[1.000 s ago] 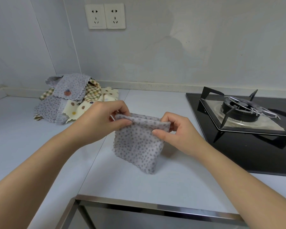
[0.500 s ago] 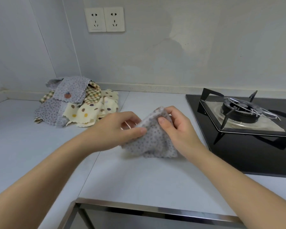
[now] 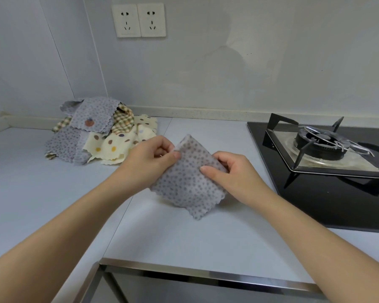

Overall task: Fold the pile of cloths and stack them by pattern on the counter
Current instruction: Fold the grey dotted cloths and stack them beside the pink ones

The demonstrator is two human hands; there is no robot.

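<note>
1. A person's left hand (image 3: 155,156) and right hand (image 3: 230,169) hold a grey dotted cloth (image 3: 184,186) just above the desk (image 3: 184,237), mid-fold. The fingers (image 3: 208,171) of both hands are pinched onto its upper part, the left at the far corner and the right on the right-hand edge. The lower corner hangs down to the surface; whether it touches cannot be told.
2. The main risk, as it looks from here, is that the cloth is thin and limp and is held by only two small pinches. A layer may slide out and the fold open. The wavy-cut edges may also end up misaligned, leaving a crooked square that stacks badly.
3. A second hazard is the sorting. The pile (image 3: 96,136) at the back left mixes grey dotted, cream spotted and checked pieces lying over one another. Pulling one out carelessly could drag its neighbours along, or put a look-alike on the wrong stack. No finished stack is visible, so most of the job appears to lie ahead.
4. To the right, near the hands, stands a gas hob (image 3: 328,147) on black glass, with no flame to be seen. A cloth set down too far right would land on it.
5. The desk is pale, smooth and grey-blue, with a seam running through it. A steel rim (image 3: 206,272) edges an opening at the near side. A double socket (image 3: 138,19) is fixed to the plain pale wall behind.
</note>
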